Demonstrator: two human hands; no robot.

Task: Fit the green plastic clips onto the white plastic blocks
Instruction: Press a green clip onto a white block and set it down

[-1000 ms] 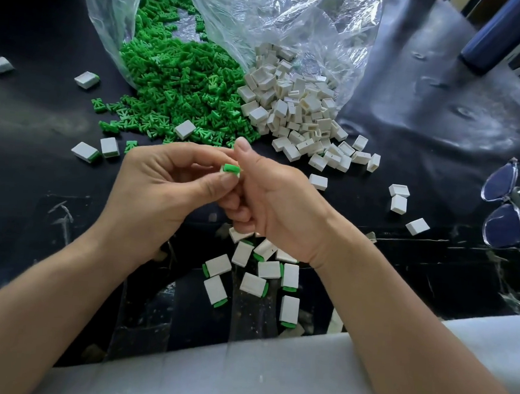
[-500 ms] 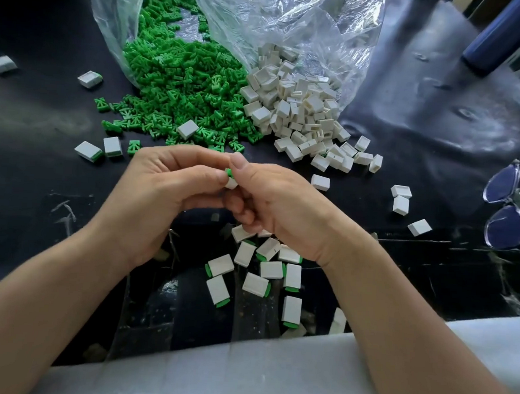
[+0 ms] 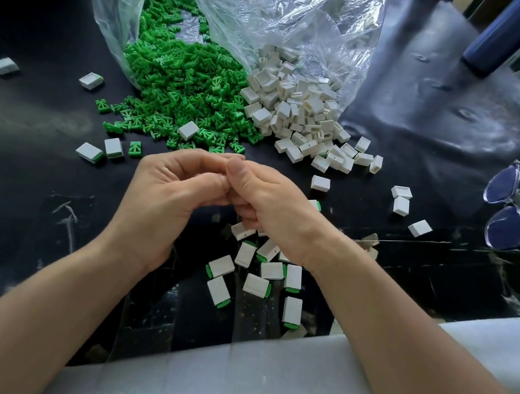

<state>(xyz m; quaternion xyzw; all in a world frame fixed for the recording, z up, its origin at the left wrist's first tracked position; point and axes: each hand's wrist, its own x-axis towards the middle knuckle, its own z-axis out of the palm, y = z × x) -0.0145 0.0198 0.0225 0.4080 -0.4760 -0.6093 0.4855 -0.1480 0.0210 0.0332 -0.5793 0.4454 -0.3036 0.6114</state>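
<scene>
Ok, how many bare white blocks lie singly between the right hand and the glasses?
4 blocks: one just below the white pile, two close together further right, one lower, towards the glasses. The right hand may hide more.

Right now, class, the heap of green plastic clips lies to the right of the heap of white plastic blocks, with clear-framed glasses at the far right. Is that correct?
No. The head view shows the green plastic clips left of the white plastic blocks, not right. The clear-framed glasses are indeed at the far right.
</scene>
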